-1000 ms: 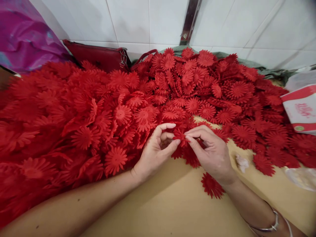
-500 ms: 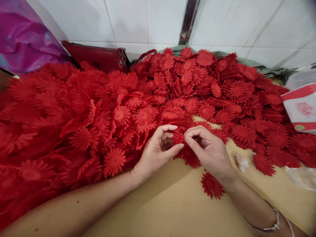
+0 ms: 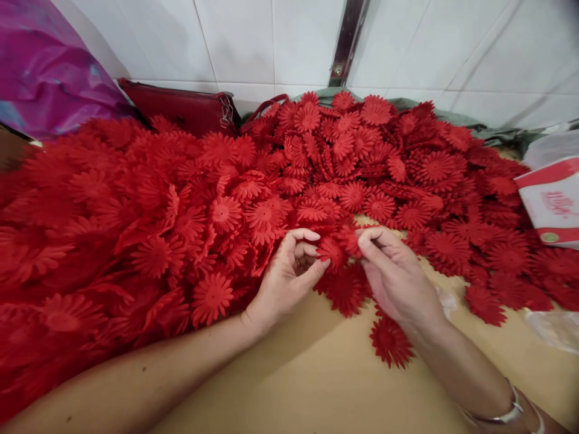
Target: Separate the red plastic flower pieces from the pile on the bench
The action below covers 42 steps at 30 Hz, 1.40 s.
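Observation:
My left hand (image 3: 289,274) pinches the edge of a red fabric flower (image 3: 332,253) between thumb and fingers, a ring showing on one finger. Just to the right, my right hand (image 3: 400,277) has thumb and forefinger closed on another red flower piece (image 3: 350,240), slightly blurred. Beneath both hands, a darker red flower (image 3: 346,292) lies at the edge of the pile. A single loose flower (image 3: 391,342) rests on the tan tabletop (image 3: 289,380), below my right wrist.
A large heap of red flowers (image 3: 154,256) covers the left and back of the table. Behind it are a dark red handbag (image 3: 181,108) and a purple plastic bag (image 3: 49,72). A red and white box (image 3: 552,202) and clear plastic (image 3: 554,328) are at the right.
My right hand has moved a little to the right, drawing a flower piece away from the one in my left hand. The left hand has stayed almost in place.

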### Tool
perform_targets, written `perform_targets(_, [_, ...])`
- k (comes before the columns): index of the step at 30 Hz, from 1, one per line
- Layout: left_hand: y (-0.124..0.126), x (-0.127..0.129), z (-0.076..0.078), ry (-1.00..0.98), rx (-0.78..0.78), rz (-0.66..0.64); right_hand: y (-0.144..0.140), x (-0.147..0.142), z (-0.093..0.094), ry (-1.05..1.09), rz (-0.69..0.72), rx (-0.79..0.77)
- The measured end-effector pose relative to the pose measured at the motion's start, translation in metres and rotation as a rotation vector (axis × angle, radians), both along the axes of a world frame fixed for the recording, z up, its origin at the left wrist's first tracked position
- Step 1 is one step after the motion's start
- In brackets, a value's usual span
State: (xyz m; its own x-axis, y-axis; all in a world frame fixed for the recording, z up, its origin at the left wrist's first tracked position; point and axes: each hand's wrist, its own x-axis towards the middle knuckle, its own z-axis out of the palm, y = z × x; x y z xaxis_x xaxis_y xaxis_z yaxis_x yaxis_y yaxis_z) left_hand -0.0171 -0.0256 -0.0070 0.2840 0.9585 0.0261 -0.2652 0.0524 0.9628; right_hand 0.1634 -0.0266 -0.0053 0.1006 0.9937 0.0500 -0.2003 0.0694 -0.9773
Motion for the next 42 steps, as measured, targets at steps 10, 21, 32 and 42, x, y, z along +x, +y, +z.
perform_targets(10, [-0.003,0.000,-0.001,-0.041,0.040,0.052,0.009,0.006,0.005,0.243,-0.067,-0.117])
perform_targets(21, [-0.002,-0.003,0.001,0.018,0.132,0.025,0.004,0.007,0.004,-0.132,-0.152,0.029])
perform_targets(32, [-0.003,-0.002,0.001,-0.013,0.051,-0.005,-0.007,0.006,0.011,-0.737,-0.273,0.385])
perform_targets(42, [-0.003,-0.001,0.004,-0.090,0.004,-0.065,-0.012,-0.005,0.016,-0.870,-0.061,0.508])
